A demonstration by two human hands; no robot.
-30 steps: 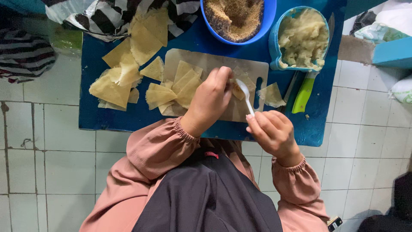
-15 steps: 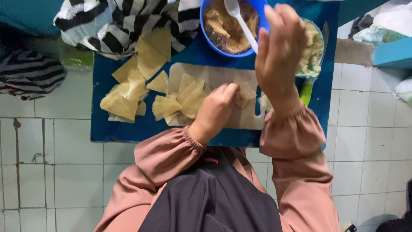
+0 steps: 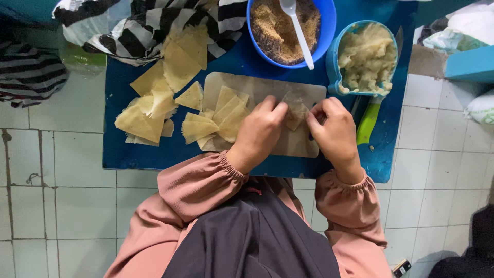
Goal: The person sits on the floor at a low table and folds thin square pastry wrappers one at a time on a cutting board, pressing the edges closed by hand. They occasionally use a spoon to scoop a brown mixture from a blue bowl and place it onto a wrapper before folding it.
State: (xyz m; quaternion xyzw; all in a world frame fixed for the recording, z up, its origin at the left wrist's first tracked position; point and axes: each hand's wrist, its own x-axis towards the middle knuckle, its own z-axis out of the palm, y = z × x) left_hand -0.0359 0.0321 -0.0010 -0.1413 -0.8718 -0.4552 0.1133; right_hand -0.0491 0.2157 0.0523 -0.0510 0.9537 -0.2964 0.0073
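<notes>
Both hands meet over a pale cutting board [image 3: 303, 146] on a low blue table [image 3: 154, 149]. My left hand [image 3: 260, 134] and my right hand [image 3: 334, 131] pinch a small pastry wrapper [image 3: 296, 114] between their fingertips. A white spoon [image 3: 298, 31] rests in a blue bowl [image 3: 327, 31] of brown crumbly filling at the far edge. Beside it stands a light blue tub [image 3: 334, 67] of pale mashed filling. Several cut triangular wrappers [image 3: 221, 116] lie on the board's left end.
More yellow wrappers [image 3: 154, 100] are piled on the table's left side, some under a black-and-white striped cloth [image 3: 139, 28]. A green-handled knife [image 3: 369, 121] lies right of the board. White floor tiles [image 3: 51, 195] surround the table. A light blue container [image 3: 471, 64] stands at the right.
My right hand took the spoon up to the blue bowl, left it there, and came back down to the board. Both hands now hold the wrapper.
</notes>
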